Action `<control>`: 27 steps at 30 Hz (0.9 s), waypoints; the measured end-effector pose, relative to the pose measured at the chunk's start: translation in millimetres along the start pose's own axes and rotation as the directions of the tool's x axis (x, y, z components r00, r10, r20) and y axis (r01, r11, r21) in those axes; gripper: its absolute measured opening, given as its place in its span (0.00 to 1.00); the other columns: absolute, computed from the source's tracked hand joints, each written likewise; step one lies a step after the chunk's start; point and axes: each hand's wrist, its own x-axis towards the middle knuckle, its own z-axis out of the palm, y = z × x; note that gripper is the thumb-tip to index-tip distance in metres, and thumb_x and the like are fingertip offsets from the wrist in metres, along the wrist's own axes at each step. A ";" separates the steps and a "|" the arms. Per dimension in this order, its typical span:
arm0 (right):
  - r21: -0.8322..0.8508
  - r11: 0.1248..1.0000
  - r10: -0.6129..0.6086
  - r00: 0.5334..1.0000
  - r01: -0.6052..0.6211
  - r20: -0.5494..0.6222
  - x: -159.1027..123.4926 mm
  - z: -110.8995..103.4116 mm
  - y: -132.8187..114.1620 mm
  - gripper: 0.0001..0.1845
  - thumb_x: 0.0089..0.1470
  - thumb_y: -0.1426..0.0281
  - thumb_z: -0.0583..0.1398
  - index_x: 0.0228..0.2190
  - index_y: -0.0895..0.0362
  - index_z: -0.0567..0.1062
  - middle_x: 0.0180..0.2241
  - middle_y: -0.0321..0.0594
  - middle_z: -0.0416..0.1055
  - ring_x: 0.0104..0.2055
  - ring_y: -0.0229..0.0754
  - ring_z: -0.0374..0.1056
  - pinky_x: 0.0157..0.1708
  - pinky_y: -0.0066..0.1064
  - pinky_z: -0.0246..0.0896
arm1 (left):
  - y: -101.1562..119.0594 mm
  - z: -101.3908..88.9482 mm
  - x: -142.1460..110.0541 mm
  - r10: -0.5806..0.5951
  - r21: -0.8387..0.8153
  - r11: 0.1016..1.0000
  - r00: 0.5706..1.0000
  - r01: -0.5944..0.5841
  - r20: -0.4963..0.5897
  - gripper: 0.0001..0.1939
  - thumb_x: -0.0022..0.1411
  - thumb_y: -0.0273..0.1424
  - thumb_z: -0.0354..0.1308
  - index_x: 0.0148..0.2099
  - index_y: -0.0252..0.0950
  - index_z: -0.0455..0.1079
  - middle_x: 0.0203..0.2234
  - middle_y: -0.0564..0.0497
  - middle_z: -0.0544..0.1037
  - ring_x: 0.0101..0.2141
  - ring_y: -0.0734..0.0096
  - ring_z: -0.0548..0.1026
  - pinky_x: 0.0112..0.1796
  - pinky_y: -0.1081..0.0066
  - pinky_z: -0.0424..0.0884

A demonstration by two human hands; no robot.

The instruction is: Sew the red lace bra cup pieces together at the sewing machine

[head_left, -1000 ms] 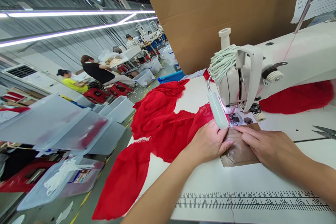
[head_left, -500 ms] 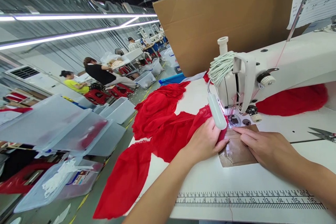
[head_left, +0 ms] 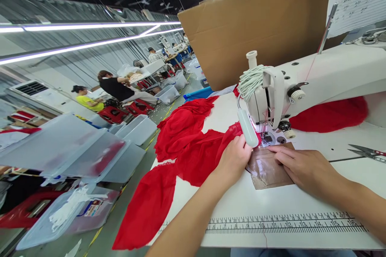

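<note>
Red lace-edged fabric point(head_left: 196, 156) spreads over the left of the sewing table up to the needle area of a white sewing machine point(head_left: 328, 76). My left hand point(head_left: 235, 160) is closed on the fabric's edge beside the presser foot point(head_left: 267, 138); a pale lamp point(head_left: 247, 127) hides some of its fingertips. My right hand point(head_left: 307, 168) lies with fingers stretched out on a brown, plastic-like sheet point(head_left: 268, 170) in front of the foot. Its index fingertip is close to the foot, and it holds nothing that I can see.
Scissors point(head_left: 366, 152) lie at the right. A printed ruler strip point(head_left: 283, 225) runs along the table's front. More red fabric point(head_left: 330, 116) lies under the machine arm. Cardboard point(head_left: 250, 24) stands behind; plastic bins point(head_left: 120, 160) fill the left. Several people sit farther back.
My left hand's thumb has drawn in from the brown sheet toward its other fingers. The right hand stays on the sheet. The camera view has shifted slightly.
</note>
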 end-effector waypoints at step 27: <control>0.112 0.962 0.227 0.958 -0.249 0.175 1.9 -0.9 6.4 0.16 0.65 0.73 0.49 0.46 0.51 0.73 0.48 0.40 0.80 0.40 0.43 0.77 0.33 0.32 0.64 | -19.4 39.1 25.8 -0.108 -0.550 0.834 0.964 -0.046 -0.244 0.10 0.67 0.24 0.54 0.41 0.39 0.77 0.40 0.49 0.82 0.42 0.62 0.78 0.47 0.65 0.74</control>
